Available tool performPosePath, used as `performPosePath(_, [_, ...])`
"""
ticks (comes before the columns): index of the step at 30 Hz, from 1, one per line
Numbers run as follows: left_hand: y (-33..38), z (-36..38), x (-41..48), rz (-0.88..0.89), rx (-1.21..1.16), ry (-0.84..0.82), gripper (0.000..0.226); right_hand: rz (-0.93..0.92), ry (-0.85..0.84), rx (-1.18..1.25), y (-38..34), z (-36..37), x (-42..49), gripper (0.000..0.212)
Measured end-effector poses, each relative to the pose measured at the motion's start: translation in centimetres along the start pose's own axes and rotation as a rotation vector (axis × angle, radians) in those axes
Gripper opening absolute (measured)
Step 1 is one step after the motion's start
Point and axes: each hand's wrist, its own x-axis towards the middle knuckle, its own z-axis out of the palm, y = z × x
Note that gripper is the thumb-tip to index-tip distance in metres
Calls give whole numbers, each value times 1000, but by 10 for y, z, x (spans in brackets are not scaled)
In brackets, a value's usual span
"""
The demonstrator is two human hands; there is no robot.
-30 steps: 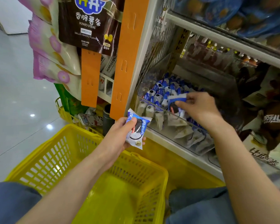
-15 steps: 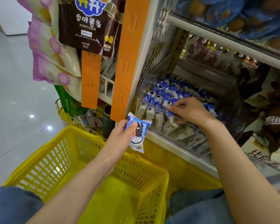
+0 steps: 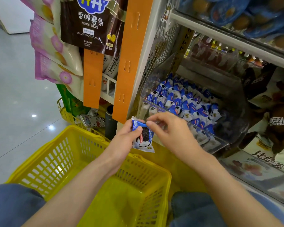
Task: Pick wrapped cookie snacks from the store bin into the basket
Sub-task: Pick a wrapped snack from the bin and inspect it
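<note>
- Currently, the left hand is gripping one wrapped cookie snack, fingers clamped on its left edge, over the far rim of the yellow basket.
- The right hand is touching the snack's top edge with curled fingers; blur is hiding any pinch.
- More packets are lying in the clear store bin.

Blue-and-white wrapped cookie pack stands upright in your L hand, thumb on its front, top edge right at your R hand fingertips. Clear store bin, heaped w/ same packs, is just beyond your R hand. Yellow mesh basket sits below both hands.
</note>
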Motion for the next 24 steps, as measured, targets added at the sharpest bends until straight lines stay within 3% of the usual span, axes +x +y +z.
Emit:
performPosePath(9, [-2,0,-3,118,18,0,20,204,19,462,1,6,2,13])
performPosePath(14, [-1,-5,-3,206,126,135,22,42,-16,229,-2,8,-4,8])
performPosePath(20, [-4,-6,-1,153,118,162,28,-355,79,-209,-4,9,-10,11])
performPosePath(22, [-4,-6,0,123,83,145,23,-358,101,-207,-4,8,-10,9])
performPosePath(24, [-2,-8,-1,48,74,84,21,-226,137,-58,-3,7,-9,7])
